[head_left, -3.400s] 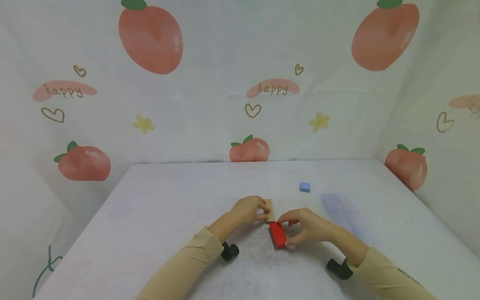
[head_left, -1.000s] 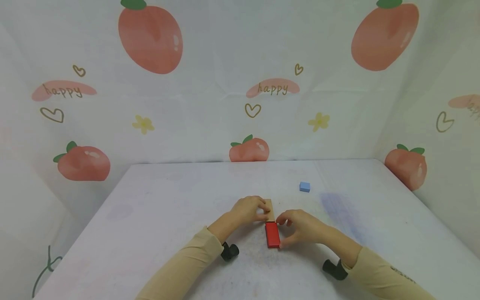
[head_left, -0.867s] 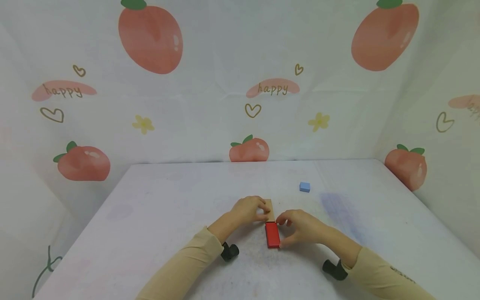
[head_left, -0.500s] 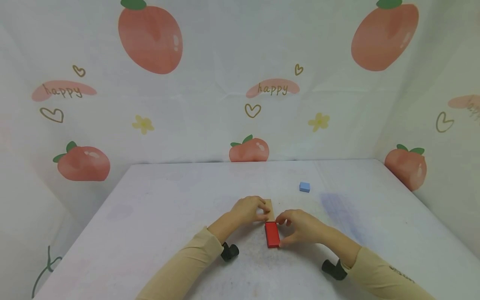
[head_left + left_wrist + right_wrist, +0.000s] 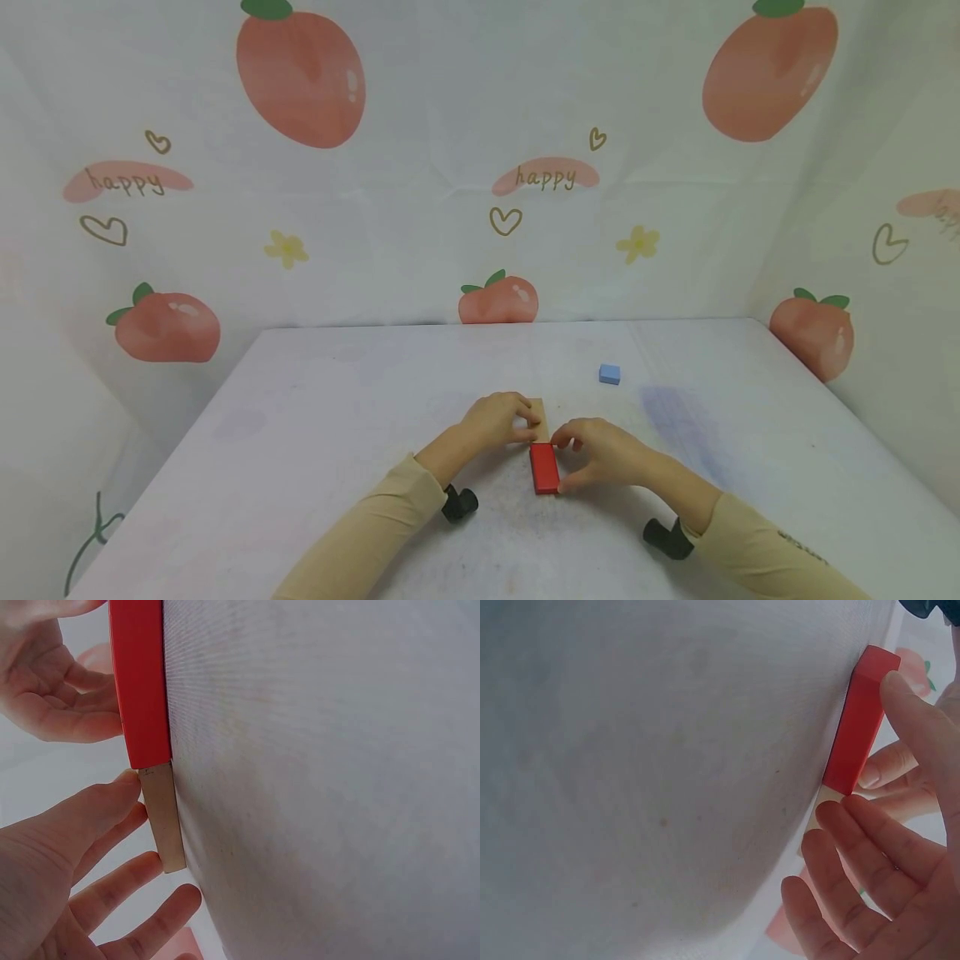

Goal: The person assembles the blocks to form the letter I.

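A red rectangular block [image 5: 545, 469] lies on the table, end to end with a plain wooden block [image 5: 538, 412] just beyond it. My left hand [image 5: 491, 419] holds the wooden block from its left, thumb by the end that meets the red block. In the left wrist view, that wooden block [image 5: 163, 817] looks narrower than the red block [image 5: 140, 682]. My right hand [image 5: 609, 450] pinches the red block lengthwise from the right, thumb near its close end and index finger at the joint. The right wrist view shows the thumb against the red block [image 5: 859, 724].
A small blue block [image 5: 610, 374] sits farther back to the right. Both wrists carry black cameras, the left camera [image 5: 460, 504] and the right camera [image 5: 669, 539], close to the table [image 5: 375, 375]. A printed cloth [image 5: 420, 167] hangs behind the table's back edge.
Since the earliest frame, the red block has shifted left and turned straight, in line with the wooden block. Lately the red block has edged slightly away from me, narrowing the dark seam. My left hand stays put.
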### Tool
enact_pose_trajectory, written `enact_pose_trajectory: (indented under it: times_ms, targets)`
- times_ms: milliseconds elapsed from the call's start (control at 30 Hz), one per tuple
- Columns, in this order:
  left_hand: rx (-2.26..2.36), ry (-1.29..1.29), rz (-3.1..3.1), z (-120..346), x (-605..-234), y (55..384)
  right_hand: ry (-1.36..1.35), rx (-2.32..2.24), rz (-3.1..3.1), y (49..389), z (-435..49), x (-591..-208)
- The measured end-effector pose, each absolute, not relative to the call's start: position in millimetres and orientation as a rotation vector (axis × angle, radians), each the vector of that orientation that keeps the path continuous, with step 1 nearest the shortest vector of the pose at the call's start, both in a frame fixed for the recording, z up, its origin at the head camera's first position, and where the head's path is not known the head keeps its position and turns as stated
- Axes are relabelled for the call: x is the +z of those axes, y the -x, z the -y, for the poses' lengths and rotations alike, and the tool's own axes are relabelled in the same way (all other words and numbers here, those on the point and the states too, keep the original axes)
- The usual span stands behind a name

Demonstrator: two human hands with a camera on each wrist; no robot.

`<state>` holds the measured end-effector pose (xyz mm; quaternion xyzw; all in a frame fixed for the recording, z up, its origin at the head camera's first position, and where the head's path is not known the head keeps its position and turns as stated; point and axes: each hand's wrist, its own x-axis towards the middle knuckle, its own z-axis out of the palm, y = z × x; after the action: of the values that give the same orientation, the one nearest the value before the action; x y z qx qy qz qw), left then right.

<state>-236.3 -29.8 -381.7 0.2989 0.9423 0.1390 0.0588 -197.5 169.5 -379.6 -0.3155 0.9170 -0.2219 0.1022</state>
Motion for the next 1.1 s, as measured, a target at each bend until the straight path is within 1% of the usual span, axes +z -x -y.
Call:
enact_pose_trajectory:
  times_ms: [867, 1100]
  targets:
    - [0.443, -0.921, -2.853, 30.4, -381.8, 237.1, 0.898, -0.659, -2.701, 198.6, -167.4, -379.2]
    - [0.44, -0.932, -2.856, 30.7, -382.3, 237.0, 0.927, -0.66, -2.7, 198.7, -168.0, -379.6]
